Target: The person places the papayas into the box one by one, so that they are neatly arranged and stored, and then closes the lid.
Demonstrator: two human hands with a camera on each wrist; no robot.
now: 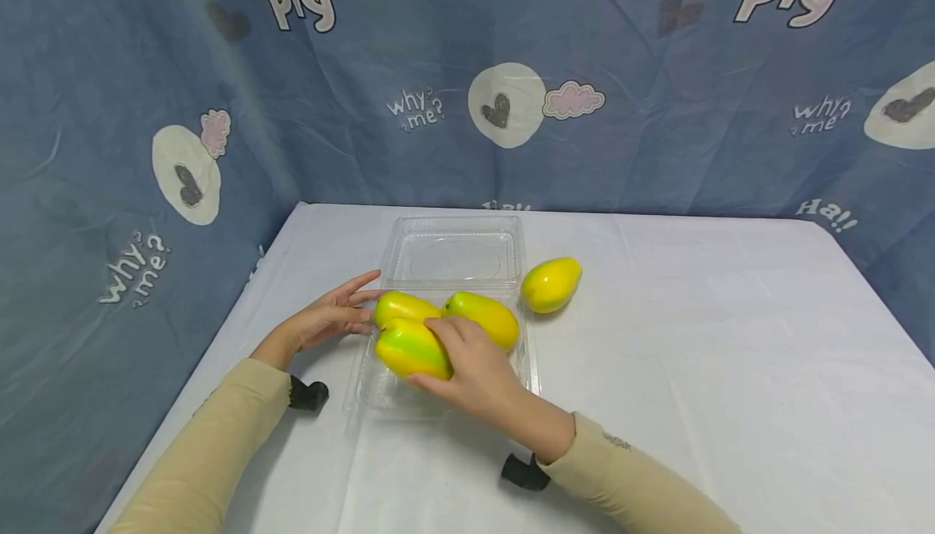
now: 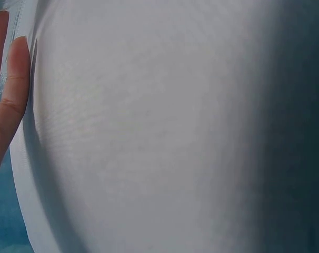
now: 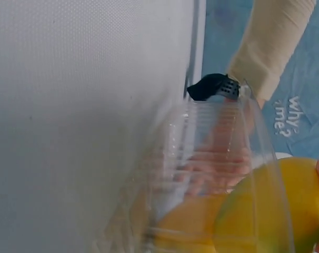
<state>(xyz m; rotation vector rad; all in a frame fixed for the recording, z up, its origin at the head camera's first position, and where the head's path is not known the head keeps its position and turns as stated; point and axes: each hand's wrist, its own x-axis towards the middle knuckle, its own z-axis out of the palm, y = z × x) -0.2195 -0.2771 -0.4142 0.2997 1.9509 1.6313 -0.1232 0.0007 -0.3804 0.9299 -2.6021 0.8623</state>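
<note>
In the head view my right hand (image 1: 478, 372) holds a glossy yellow-green mango (image 1: 411, 349) over the front left of a clear plastic clamshell box (image 1: 387, 394). Behind it, two more mangoes are in the box, one at the back left (image 1: 403, 304) and one at the back right (image 1: 488, 321). My left hand (image 1: 325, 319) stays at the box's left side, fingers extended; whether they touch the rim or the mango, I cannot tell. The left wrist view catches only a couple of straight fingers (image 2: 16, 84). Through the box wall (image 3: 212, 113), the right wrist view shows the held mango (image 3: 291, 200).
The box's lid (image 1: 453, 246) lies folded back behind its base. A fourth mango (image 1: 551, 284) rests on the white tabletop (image 1: 694, 339), right of the box. A blue printed cloth (image 1: 351, 152) hangs behind and at the sides.
</note>
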